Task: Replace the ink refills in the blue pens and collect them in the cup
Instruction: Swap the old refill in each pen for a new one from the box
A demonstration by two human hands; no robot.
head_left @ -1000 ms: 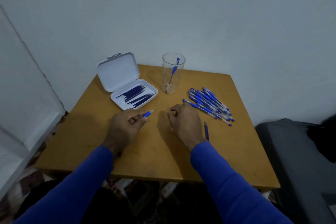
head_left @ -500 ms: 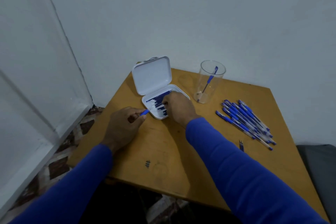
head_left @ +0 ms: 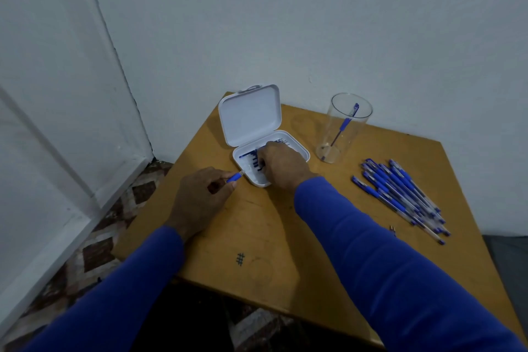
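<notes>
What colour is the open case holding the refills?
White, lid and tray alike; the case shows clearly in the head view.

An ochre-yellow worktop (head_left: 285, 237) bears a small black hash mark (head_left: 240, 259). The open case (head_left: 249, 114) is white, its refills (head_left: 251, 155) dark blue. Blue-and-clear pens (head_left: 400, 194) lie at right; sleeves (head_left: 385, 266) are royal blue; the lower-left floor (head_left: 94, 248) is brown-and-white chequered.
</notes>
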